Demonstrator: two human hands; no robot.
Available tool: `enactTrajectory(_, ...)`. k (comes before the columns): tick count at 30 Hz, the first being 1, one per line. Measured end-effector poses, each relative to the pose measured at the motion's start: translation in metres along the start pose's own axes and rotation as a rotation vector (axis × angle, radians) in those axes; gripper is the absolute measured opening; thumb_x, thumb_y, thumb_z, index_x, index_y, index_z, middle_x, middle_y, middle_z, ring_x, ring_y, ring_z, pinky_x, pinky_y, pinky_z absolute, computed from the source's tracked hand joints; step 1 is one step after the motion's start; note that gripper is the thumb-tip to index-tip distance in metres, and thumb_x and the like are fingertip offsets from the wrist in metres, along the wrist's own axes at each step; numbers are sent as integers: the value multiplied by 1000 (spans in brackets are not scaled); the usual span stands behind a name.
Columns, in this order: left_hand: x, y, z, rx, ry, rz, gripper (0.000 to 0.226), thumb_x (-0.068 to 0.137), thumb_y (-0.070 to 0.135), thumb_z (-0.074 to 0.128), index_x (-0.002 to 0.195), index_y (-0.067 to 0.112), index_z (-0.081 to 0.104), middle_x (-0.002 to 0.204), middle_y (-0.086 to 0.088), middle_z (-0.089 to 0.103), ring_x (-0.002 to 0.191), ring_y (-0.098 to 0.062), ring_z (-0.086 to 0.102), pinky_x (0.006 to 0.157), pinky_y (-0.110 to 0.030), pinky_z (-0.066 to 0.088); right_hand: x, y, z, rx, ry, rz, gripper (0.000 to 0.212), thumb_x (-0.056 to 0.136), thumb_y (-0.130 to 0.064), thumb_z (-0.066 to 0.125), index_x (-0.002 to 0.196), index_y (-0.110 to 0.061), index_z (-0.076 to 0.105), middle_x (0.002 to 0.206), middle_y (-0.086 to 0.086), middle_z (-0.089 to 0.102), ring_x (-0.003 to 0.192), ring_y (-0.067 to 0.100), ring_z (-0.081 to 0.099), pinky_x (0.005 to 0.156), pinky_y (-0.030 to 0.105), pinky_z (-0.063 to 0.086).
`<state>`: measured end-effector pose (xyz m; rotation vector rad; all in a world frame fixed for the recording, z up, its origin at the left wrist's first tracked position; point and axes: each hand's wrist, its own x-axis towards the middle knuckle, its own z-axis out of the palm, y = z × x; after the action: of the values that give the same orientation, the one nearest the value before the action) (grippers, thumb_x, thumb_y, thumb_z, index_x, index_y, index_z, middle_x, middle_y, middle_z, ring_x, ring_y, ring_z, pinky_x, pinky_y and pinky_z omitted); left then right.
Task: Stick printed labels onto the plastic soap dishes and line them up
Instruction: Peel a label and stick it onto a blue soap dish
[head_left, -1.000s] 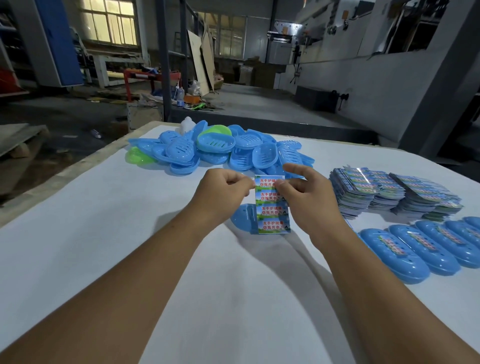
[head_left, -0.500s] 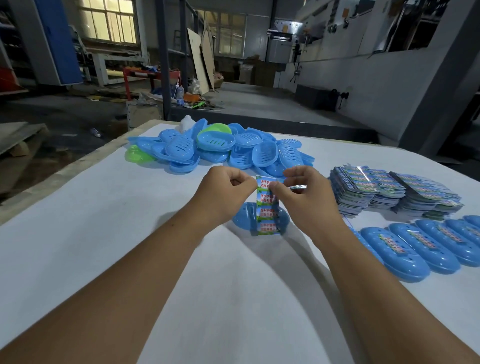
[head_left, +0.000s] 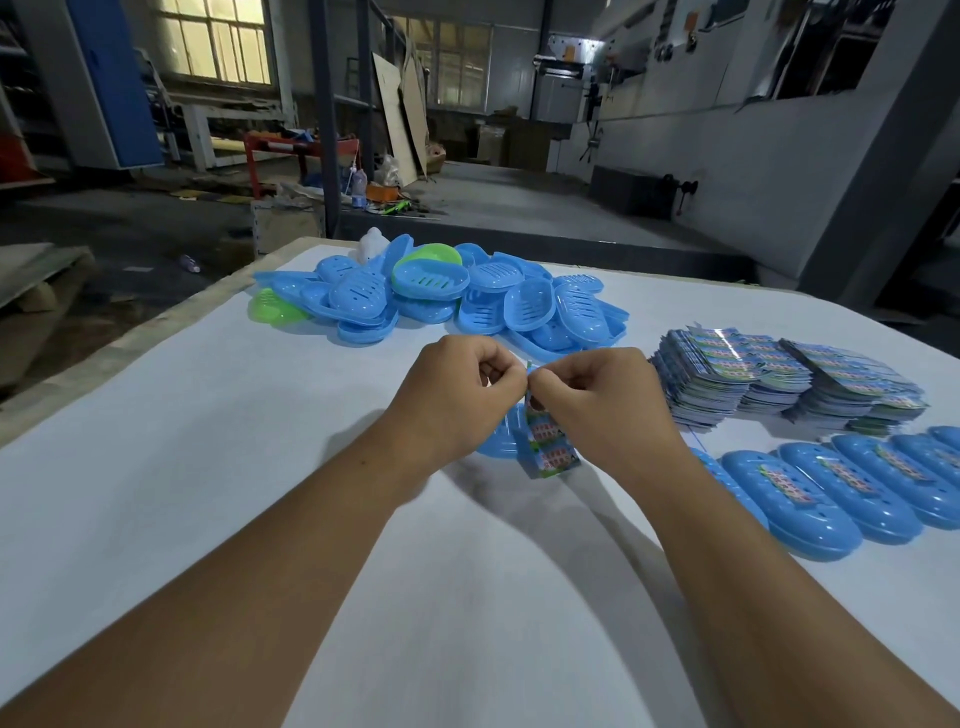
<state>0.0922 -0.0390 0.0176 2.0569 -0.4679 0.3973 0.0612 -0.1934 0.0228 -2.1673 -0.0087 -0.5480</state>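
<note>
Between the two hands, a printed label sheet (head_left: 545, 441) is pinched at its top edge, the fingertips of the left hand (head_left: 457, 400) and the right hand (head_left: 597, 402) curled together on it and nearly touching. The sheet hangs down, twisted, over a blue soap dish (head_left: 501, 441) that lies on the white table (head_left: 208, 467) and is partly hidden behind the left hand. Just right of the right forearm, a row of labelled blue dishes (head_left: 831, 493) is laid side by side. Beyond that row, stacks of label sheets (head_left: 779, 374) are fanned out. Farther back, a loose pile of blue and green dishes (head_left: 447, 301) is heaped near the table's far edge. Past the table, a dim workshop is seen: a grey concrete floor (head_left: 519, 202), lit windows (head_left: 213, 39) at the left, a red frame (head_left: 298, 150) and leaning boards (head_left: 400, 124).
</note>
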Motion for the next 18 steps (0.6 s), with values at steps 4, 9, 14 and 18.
enactTrajectory(4,-1,-1,1,11,5,6,14,86,25,66,75,20,72,67,8,70,64,-7,61,58,-18,48,0,-1,0,-40,2,-28,24,72,-36,58,65,-18,73,59,3,66,53,8,49,52,37,52)
enactTrajectory(9,0,-2,2,11,15,11,14,87,27,66,75,21,72,66,10,69,61,-3,59,56,-15,47,3,3,1,-38,15,-41,23,76,-30,61,60,-16,69,54,0,62,49,6,44,50,28,43)
enactTrajectory(14,1,-4,1,-32,26,0,19,87,26,67,69,22,70,64,12,68,58,-1,56,56,-16,47,3,3,0,18,1,-31,24,84,-33,66,61,-27,73,57,-9,68,52,6,57,53,28,49)
enactTrajectory(18,3,-5,1,-44,32,-31,19,87,27,67,68,22,68,60,16,65,56,0,55,55,-14,44,6,6,1,29,-9,-35,26,86,-29,65,69,-11,73,62,10,66,53,11,48,54,32,45)
